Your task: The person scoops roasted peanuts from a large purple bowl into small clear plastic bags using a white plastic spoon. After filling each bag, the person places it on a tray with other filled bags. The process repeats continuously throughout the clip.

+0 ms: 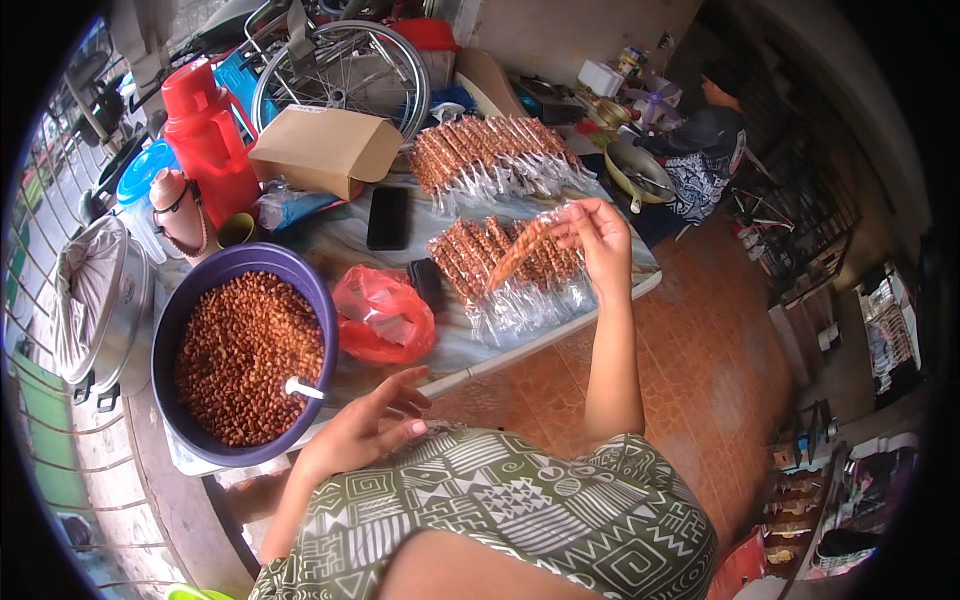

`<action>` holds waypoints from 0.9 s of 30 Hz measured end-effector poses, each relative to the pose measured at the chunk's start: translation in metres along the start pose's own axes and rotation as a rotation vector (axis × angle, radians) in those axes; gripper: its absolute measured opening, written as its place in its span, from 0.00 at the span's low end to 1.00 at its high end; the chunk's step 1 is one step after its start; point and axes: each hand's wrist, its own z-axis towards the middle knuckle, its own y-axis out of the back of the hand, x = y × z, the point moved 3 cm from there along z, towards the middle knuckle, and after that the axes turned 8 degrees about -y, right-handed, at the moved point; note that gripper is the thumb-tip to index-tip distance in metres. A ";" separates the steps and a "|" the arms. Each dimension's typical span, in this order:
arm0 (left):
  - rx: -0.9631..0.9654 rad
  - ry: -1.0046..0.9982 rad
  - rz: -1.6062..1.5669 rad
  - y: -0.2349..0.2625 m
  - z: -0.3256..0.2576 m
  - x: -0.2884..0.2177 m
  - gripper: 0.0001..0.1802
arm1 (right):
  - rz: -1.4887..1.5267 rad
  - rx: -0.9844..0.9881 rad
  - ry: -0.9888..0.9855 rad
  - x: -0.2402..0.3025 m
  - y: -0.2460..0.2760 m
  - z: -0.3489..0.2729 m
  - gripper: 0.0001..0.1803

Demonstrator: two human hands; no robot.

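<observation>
Above the nearer row of packed peanut sleeves [460,262], my right hand [600,240] pinches the top end of a slim clear plastic sleeve of peanuts [520,255], which slants down to the left. My left hand [370,425] is held in front of my body near the table's front edge, fingers apart and nothing in it. To its left stands a deep purple basin [325,300] filled with reddish-brown peanuts [240,350]. A white handle [304,388] sticks out of the peanuts. A second row of filled sleeves [490,155] lies farther back.
On the marbled table [350,215] are a red plastic bag [385,315], a black phone [388,218], a cardboard box [325,150] and a red thermos jug [205,140]. A wheelchair wheel [340,80] stands behind. Another person [700,140] sits at the back right beside a pan [640,170].
</observation>
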 end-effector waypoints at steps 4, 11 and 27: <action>0.042 0.009 0.018 -0.009 0.012 0.002 0.31 | 0.043 -0.134 0.115 -0.067 0.025 0.045 0.10; -0.293 0.121 -0.017 -0.019 0.000 0.046 0.27 | -0.313 -0.162 -0.087 -0.234 0.056 -0.012 0.06; -0.566 -0.276 0.639 -0.012 0.030 0.063 0.20 | -0.800 0.390 0.564 -0.116 -0.186 -0.065 0.07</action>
